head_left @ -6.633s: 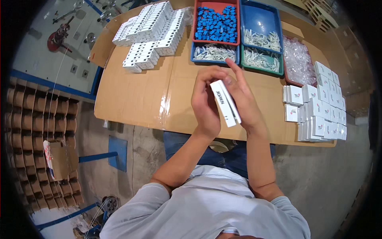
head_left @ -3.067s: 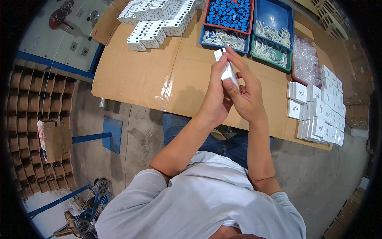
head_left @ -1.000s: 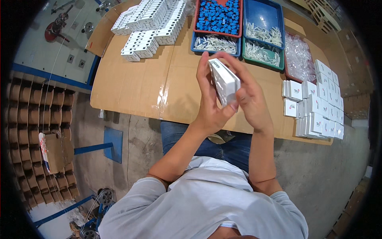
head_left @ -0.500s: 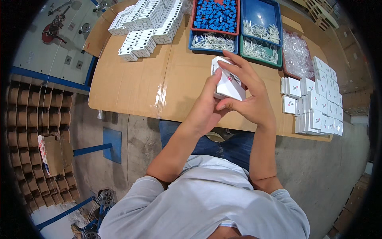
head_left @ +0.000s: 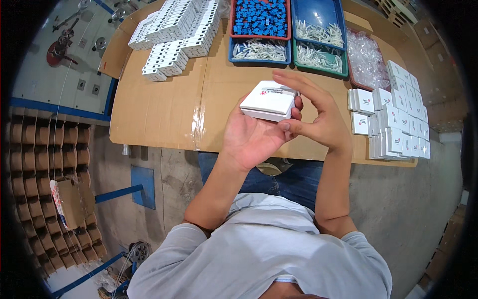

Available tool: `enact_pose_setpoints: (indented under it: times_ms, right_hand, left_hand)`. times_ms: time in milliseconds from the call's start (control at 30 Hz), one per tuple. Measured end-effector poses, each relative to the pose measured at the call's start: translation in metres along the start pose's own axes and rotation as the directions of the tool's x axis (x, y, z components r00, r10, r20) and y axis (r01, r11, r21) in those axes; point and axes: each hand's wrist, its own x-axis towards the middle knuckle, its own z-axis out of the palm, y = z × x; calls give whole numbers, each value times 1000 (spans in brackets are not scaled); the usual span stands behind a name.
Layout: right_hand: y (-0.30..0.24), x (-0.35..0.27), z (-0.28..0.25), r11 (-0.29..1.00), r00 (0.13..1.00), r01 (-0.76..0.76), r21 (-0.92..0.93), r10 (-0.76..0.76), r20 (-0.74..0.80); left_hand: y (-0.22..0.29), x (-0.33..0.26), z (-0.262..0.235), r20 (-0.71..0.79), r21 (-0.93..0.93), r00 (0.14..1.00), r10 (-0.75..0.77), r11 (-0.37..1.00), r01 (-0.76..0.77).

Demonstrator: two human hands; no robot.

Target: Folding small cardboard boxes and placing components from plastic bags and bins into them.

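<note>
My left hand cradles the small white box on its fingertips, my right hand pinching its near edge — a loose grip could drop it onto the cardboard table below.

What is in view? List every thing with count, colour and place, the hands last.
Small white cardboard box: one, held above the table's near edge.
Brown cardboard-covered table: one, centre.
White moulded plastic parts: many, stacked in rows, far left of table.
Red tray of blue plastic pieces: one, far middle.
Blue trays of whitish parts: two, beside the red tray.
Green tray of whitish parts: one, right of them.
Clear plastic bags: a heap, far right.
Closed white boxes: many, stacked at right edge.
Left hand: palm up, grip under the box.
Right hand: fingers on the box's right side.
</note>
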Motion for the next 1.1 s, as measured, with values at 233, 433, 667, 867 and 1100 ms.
enact_pose_setpoints:
  times_ms: [233,433,667,867,1100]
  right_hand:
    - [5,-2,-3,999,997,-11,39,15,-79]
    - [-1,-3,-6,999,992,45,4,-44,-118]
    - [-5,-6,6,987,987,-163,1,163,2]
    - [7,-3,10,997,998,-68,41,68,-8]
    - [19,2,14,993,998,66,99,-64,-18]
  left_hand:
    - [-3,4,5,1,-130,999,-48,990,47]
    - [-10,4,14,-53,1,998,24,1000,-24]
    - [-17,10,1,-167,333,942,292,916,-224]
    - [-19,12,5,-156,468,934,323,856,-218]
    - [-16,11,2,-91,435,940,329,862,-260]
